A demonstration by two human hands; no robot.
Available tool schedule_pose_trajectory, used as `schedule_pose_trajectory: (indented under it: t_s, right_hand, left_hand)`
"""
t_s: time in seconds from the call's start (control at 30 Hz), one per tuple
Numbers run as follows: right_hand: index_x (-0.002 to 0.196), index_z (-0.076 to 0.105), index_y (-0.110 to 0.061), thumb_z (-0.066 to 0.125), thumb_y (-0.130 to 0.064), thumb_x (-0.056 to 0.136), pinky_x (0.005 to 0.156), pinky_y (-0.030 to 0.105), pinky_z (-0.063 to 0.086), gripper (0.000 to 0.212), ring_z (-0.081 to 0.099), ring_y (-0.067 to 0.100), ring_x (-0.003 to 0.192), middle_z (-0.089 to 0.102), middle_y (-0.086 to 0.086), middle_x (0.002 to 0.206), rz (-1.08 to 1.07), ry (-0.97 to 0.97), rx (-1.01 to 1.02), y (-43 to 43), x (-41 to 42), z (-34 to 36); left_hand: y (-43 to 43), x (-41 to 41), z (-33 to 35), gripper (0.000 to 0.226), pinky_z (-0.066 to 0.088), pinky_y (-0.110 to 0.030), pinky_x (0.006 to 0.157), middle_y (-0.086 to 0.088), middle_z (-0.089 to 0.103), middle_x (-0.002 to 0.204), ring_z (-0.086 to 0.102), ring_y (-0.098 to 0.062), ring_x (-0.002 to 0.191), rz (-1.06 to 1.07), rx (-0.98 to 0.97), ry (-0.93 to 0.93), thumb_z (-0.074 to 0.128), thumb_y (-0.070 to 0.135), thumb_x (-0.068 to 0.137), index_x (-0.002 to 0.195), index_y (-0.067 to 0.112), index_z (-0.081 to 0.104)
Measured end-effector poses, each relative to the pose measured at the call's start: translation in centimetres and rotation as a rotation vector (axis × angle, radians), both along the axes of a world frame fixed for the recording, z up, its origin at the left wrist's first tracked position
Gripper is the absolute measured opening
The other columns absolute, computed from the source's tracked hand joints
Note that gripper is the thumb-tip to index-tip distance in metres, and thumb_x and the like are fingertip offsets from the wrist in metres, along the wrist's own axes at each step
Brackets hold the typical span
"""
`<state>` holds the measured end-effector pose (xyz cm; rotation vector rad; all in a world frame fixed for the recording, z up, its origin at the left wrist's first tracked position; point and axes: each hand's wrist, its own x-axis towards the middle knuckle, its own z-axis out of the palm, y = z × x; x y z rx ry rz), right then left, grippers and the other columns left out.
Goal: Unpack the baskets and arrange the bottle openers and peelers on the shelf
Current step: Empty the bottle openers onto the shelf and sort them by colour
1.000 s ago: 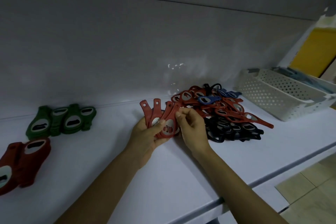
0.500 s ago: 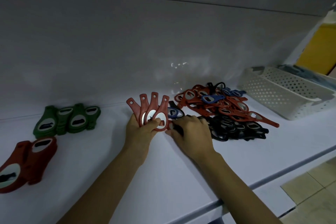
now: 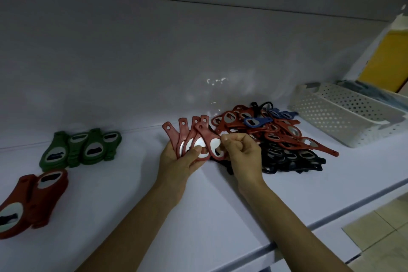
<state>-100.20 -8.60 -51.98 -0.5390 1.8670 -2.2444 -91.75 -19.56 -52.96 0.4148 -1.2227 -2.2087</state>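
**Red bottle openers being fanned out at the shelf**

We are looking down at the person's two bare forearms, which are reaching forward from the lower edge of the view over the white shelf (image 3: 220,210). The left hand (image 3: 178,159) is facing palm up, with its fingers curling underneath and its thumb pressing on top. It is gripping a fan of red openers (image 3: 187,137) by their round metal heads, and their slim handles, each with a small hole, are spreading up toward the back wall.

The right hand (image 3: 242,152) is sitting just beside the left one with its fingers curled in. Its thumb and forefinger are pinching the head of the rightmost opener (image 3: 209,139), which is lying against the fan.

Just behind the right hand, a loose pile of openers (image 3: 284,132) is lying on the shelf. Red ones are making up most of it, a blue opener (image 3: 256,122) is resting on top, and black openers (image 3: 291,159) are lying at its near side. To the right of the pile and apart from it, a white perforated basket (image 3: 344,115) is standing on the shelf.

Well to the left, green openers (image 3: 88,148) are overlapping in a short row near the back wall. In front of them, dark red wide openers (image 3: 33,196) are lying at the left edge of the view.

The metal plates on the openers are showing too dimly for us to read any mark.
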Motion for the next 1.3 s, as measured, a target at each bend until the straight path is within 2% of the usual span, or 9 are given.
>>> schedule_pose_trajectory:
  t_s: [0.27,0.47,0.6,0.67,0.73,0.9,1.03,1.2,1.3]
  right_hand:
    - [0.090,0.065,-0.019,0.063,-0.017,0.091,0.061,0.017,0.053,0.003,0.067,0.002,0.063,0.070,-0.010,0.066,-0.056,0.421,0.222,-0.2,0.6,-0.9]
    - [0.083,0.069,-0.014,0.056,-0.025,0.095,0.058,0.036,0.052,0.020,0.063,0.011,0.062,0.067,-0.005,0.069,-0.100,0.617,0.403,-0.1,0.5,-1.1]
    - [0.101,0.063,-0.016,0.047,-0.027,0.096,0.073,0.033,0.040,0.020,0.058,0.024,0.093,0.066,0.005,0.097,-0.330,0.889,1.022,0.4,-3.1,0.2]
    - [0.110,0.061,-0.015,0.048,-0.023,0.093,0.092,0.039,0.036,0.023,0.052,0.028,0.111,0.062,0.007,0.114,-0.291,0.835,1.341,0.4,-5.2,0.8]
    - [0.109,0.062,-0.012,0.049,-0.019,0.092,0.093,0.039,0.036,0.022,0.054,0.030,0.110,0.061,0.009,0.115,-0.247,0.765,1.451,0.2,-6.3,1.1]
    - [0.114,0.059,-0.003,0.055,-0.007,0.089,0.071,0.034,0.046,0.026,0.063,0.031,0.097,0.066,0.015,0.109,-0.133,0.686,1.445,-0.7,-7.7,1.6]
    - [0.117,0.060,-0.003,0.061,-0.010,0.088,0.080,0.035,0.049,0.030,0.061,0.032,0.101,0.065,0.017,0.109,0.018,0.461,1.287,-0.7,-8.5,2.3]
    - [0.091,0.070,0.003,0.070,-0.012,0.082,0.073,0.037,0.054,0.017,0.067,0.030,0.081,0.070,0.019,0.091,0.067,0.309,1.028,0.3,-7.8,2.7]
    - [0.084,0.070,-0.002,0.065,-0.010,0.087,0.060,0.025,0.050,0.010,0.061,0.017,0.064,0.066,0.011,0.079,0.105,0.241,0.855,1.1,-6.9,3.5]
  left_hand:
    - [0.4,0.0,-0.1,0.034,0.057,-0.029,0.071,-0.001,0.073,0.105,0.070,-0.020,0.096,-0.067,-0.037,-0.012,0.059,0.001,0.087,0.115,0.021,0.060]
    - [0.4,0.0,0.2,0.034,0.058,-0.030,0.068,-0.003,0.073,0.103,0.070,-0.019,0.093,-0.063,-0.071,-0.065,0.057,-0.005,0.088,0.113,0.018,0.061]
    - [0.4,-0.2,0.3,0.030,0.057,-0.029,0.061,0.000,0.075,0.093,0.072,-0.020,0.085,-0.081,0.000,-0.067,0.053,-0.003,0.089,0.105,0.021,0.062]
    - [0.1,-0.1,0.4,0.027,0.058,-0.032,0.061,-0.002,0.075,0.092,0.072,-0.026,0.085,-0.103,0.046,-0.058,0.052,0.002,0.092,0.107,0.022,0.060]
    - [-0.2,0.0,0.5,0.026,0.059,-0.034,0.061,-0.005,0.075,0.093,0.072,-0.029,0.086,-0.118,0.098,-0.042,0.050,0.004,0.094,0.109,0.022,0.059]
    - [-0.6,0.2,0.3,0.025,0.057,-0.028,0.059,-0.004,0.075,0.090,0.073,-0.024,0.082,-0.136,0.141,-0.043,0.050,0.003,0.093,0.108,0.020,0.060]
    - [-0.9,0.2,0.4,0.027,0.057,-0.027,0.061,-0.009,0.074,0.097,0.072,-0.027,0.086,-0.142,0.229,-0.032,0.052,0.001,0.091,0.114,0.014,0.060]
    - [-0.9,0.4,0.6,0.019,0.056,-0.024,0.058,-0.010,0.074,0.090,0.072,-0.025,0.079,-0.191,0.248,-0.019,0.053,0.009,0.092,0.109,0.011,0.061]
    - [-0.9,0.3,0.8,0.020,0.057,-0.024,0.057,-0.010,0.074,0.086,0.072,-0.024,0.075,-0.188,0.278,-0.038,0.054,0.019,0.093,0.109,0.009,0.060]
